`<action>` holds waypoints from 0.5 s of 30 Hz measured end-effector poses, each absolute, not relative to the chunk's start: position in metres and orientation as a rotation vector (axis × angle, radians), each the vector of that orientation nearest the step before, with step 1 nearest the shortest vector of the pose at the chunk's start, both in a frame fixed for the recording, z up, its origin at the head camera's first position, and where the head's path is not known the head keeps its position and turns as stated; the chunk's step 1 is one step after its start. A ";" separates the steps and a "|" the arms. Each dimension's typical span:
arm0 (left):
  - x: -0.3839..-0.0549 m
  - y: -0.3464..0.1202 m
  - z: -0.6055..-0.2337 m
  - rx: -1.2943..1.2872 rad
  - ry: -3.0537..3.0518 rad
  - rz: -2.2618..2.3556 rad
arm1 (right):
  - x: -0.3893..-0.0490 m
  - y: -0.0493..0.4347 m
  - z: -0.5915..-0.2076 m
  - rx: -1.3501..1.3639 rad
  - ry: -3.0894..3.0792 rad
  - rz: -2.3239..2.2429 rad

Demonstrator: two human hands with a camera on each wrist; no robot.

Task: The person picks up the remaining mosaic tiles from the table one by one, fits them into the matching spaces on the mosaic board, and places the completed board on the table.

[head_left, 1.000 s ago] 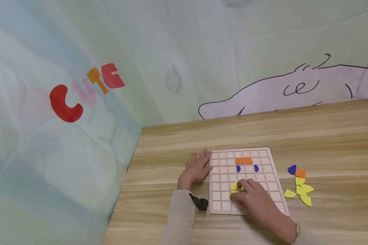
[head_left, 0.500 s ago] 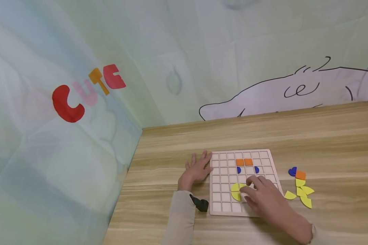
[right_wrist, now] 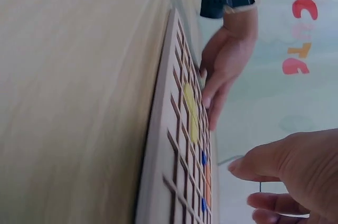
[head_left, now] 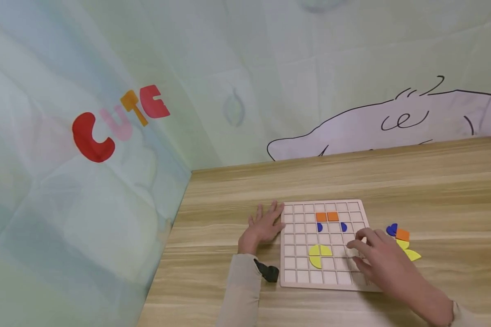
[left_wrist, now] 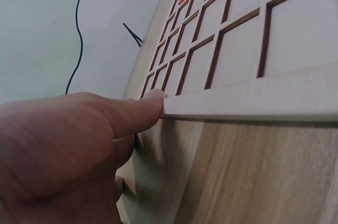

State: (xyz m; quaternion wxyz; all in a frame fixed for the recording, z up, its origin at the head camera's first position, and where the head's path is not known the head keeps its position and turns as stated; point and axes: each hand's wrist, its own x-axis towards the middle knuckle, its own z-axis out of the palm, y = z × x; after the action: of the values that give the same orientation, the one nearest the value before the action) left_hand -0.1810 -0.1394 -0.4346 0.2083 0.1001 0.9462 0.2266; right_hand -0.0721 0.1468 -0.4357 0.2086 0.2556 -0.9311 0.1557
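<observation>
A pale wooden grid board [head_left: 303,275] lies on the table. My left hand [head_left: 264,227] rests beside its left edge with fingers spread; in the left wrist view the thumb [left_wrist: 142,113] touches the board's rim. Three yellow quarter-circle pieces [head_left: 315,262] sit in cells of the lower middle. Above them are two orange squares [head_left: 321,217] and two blue half-circles [head_left: 343,226]. Over the board's right side hovers my right hand [head_left: 386,263], fingers loosely bent. In the right wrist view a gap shows between its thumb and fingers, with nothing held.
Right of the board lie loose pieces: blue ones [head_left: 391,229], an orange square [head_left: 403,235] and yellow ones [head_left: 412,255], partly hidden by my right hand. A dark band [head_left: 268,271] is on my left wrist. Fabric walls [head_left: 229,68] stand behind and to the left of the table.
My right hand has let go of a yellow quarter-circle on the board and moved right, towards the loose pieces. The yellow pieces on the board are now uncovered. My left hand has stayed put.
</observation>
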 end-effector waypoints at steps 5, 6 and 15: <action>-0.180 -0.139 -0.434 0.278 2.633 0.624 | -0.075 0.171 -0.437 0.709 -2.595 0.426; -0.180 -0.139 -0.434 0.278 2.633 0.620 | -0.076 0.176 -0.438 0.708 -2.593 0.427; -0.181 -0.139 -0.436 0.273 2.637 0.602 | -0.080 0.205 -0.442 0.687 -2.683 0.400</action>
State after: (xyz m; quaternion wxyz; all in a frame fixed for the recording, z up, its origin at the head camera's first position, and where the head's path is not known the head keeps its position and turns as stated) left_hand -0.1810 -0.1393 -0.4362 0.2099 0.0981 0.9484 0.2165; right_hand -0.0800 0.2055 -0.4418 0.1707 0.2417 -0.9448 0.1408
